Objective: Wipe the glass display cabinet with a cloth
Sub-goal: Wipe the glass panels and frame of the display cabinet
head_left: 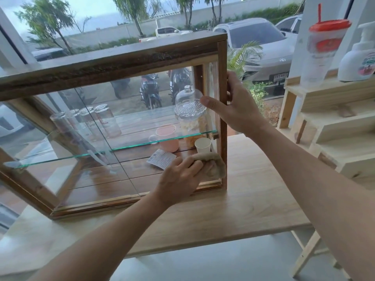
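You stood the wood-framed glass display cabinet [113,57] on the pale wooden table [253,199], by the window, and braced it with your right hand [237,106], fingers curled around the right corner post and thumb flat on the front pane. Your left hand [182,177] pressed a crumpled beige cloth [213,163] against the lower right corner of that glass, fingers closed over it. Pushing too hard there might have jolted the cabinet and rattled the upturned drinking glasses [87,122] and the domed clear jar [189,110] on the glass shelf. The panes looked clear but streaked with reflections, the dark frame worn.
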